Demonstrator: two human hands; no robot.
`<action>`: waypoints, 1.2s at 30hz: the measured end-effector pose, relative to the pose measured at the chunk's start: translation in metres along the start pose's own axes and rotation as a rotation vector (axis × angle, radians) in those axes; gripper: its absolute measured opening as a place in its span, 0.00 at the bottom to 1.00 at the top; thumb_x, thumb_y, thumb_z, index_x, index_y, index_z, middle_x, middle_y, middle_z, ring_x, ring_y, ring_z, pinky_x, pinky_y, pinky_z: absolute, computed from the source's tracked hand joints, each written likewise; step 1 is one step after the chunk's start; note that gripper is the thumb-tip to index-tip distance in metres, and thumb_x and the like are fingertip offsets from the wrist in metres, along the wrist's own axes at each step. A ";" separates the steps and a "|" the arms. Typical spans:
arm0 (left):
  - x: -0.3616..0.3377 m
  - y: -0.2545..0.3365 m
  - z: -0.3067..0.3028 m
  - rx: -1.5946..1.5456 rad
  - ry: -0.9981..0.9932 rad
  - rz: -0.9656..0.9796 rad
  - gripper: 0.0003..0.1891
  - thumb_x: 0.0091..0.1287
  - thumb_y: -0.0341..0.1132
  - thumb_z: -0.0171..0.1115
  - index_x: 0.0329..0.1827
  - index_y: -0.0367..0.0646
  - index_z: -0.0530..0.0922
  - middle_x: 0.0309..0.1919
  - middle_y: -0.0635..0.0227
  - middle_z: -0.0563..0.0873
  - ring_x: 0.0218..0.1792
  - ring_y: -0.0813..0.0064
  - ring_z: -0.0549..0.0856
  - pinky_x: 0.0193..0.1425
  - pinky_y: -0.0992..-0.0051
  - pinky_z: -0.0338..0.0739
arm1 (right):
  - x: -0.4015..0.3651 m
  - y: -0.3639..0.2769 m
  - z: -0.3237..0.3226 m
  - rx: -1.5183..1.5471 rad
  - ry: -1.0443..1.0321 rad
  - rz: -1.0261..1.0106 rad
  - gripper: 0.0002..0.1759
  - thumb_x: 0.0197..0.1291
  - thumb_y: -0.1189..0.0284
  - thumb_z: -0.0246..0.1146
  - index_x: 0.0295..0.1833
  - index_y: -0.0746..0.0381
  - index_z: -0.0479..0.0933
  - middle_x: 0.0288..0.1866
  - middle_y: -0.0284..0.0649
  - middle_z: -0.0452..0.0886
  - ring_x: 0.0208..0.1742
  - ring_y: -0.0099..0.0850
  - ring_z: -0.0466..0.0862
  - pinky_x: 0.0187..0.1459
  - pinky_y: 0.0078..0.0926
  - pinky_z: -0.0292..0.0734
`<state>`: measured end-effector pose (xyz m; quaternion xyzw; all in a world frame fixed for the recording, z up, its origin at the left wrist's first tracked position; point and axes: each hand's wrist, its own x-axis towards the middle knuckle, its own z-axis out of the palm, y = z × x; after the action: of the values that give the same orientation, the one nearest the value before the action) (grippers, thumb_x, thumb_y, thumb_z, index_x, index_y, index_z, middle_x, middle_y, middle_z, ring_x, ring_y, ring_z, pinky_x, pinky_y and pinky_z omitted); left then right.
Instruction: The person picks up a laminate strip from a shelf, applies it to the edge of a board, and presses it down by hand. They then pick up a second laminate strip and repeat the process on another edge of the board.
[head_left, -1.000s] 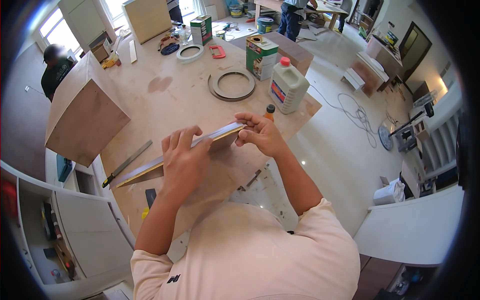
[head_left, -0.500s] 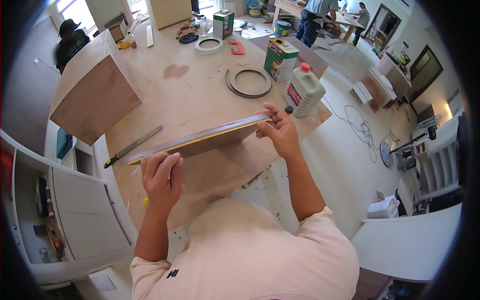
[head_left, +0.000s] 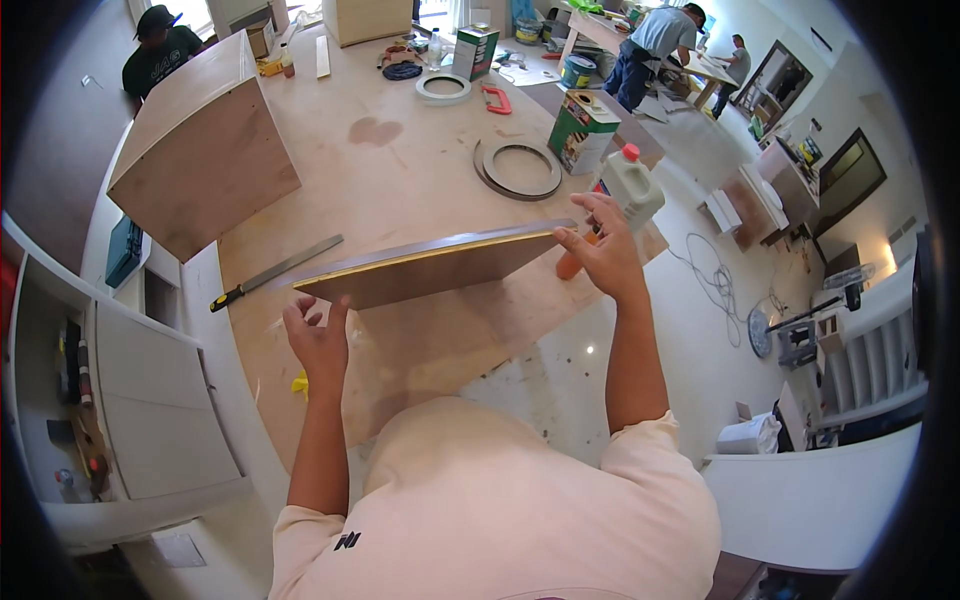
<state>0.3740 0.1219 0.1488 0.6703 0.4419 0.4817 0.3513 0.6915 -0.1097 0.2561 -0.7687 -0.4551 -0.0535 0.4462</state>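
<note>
A thin brown board point(head_left: 430, 283) stands on its long edge across the worktable point(head_left: 420, 345). A greyish edging strip point(head_left: 440, 243) runs along its yellowish top edge. At the right end, my right hand point(head_left: 612, 258) has the thumb on the near side and fingers beyond the top edge, gripping the board there. My left hand point(head_left: 320, 340) is at the lower left corner, fingers curled but apart, thumb tip overlapping the board's face. Left of the board lies a flat file point(head_left: 280, 270) with a black and yellow handle. Partly hidden behind my right hand is an orange bottle point(head_left: 570, 265).
Beyond the board are a coil of edging point(head_left: 520, 170), a white jug point(head_left: 632, 185), a green-and-white can point(head_left: 582, 132), a red clamp point(head_left: 496, 100) and a tape roll point(head_left: 443, 88). A large wooden box point(head_left: 205, 150) stands left. Several people work farther back.
The board now shows more of its front face. My left hand has dropped from the top edge to the lower corner and spread. My right hand stays at the right end.
</note>
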 end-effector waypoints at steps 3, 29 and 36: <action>0.010 -0.006 0.000 -0.177 -0.067 -0.044 0.21 0.62 0.36 0.79 0.49 0.34 0.78 0.46 0.62 0.85 0.47 0.75 0.83 0.53 0.74 0.79 | 0.007 -0.028 -0.004 -0.119 -0.044 -0.220 0.23 0.55 0.63 0.77 0.55 0.59 0.85 0.57 0.39 0.82 0.61 0.38 0.78 0.60 0.37 0.72; 0.028 0.000 -0.011 -0.182 -0.198 0.041 0.22 0.59 0.39 0.81 0.48 0.33 0.83 0.44 0.56 0.88 0.48 0.63 0.88 0.58 0.66 0.81 | -0.016 -0.105 0.104 -0.336 0.078 -0.624 0.21 0.49 0.80 0.72 0.51 0.53 0.87 0.51 0.32 0.81 0.53 0.35 0.77 0.53 0.39 0.65; 0.028 0.001 -0.023 -0.170 -0.233 0.100 0.22 0.58 0.39 0.81 0.49 0.34 0.84 0.42 0.58 0.89 0.47 0.66 0.88 0.56 0.68 0.81 | -0.041 -0.123 0.123 -0.264 0.115 -0.549 0.19 0.50 0.81 0.72 0.49 0.54 0.87 0.50 0.35 0.81 0.49 0.36 0.78 0.52 0.37 0.69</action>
<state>0.3560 0.1488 0.1663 0.7106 0.3218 0.4532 0.4313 0.5364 -0.0234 0.2412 -0.6642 -0.6088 -0.2741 0.3362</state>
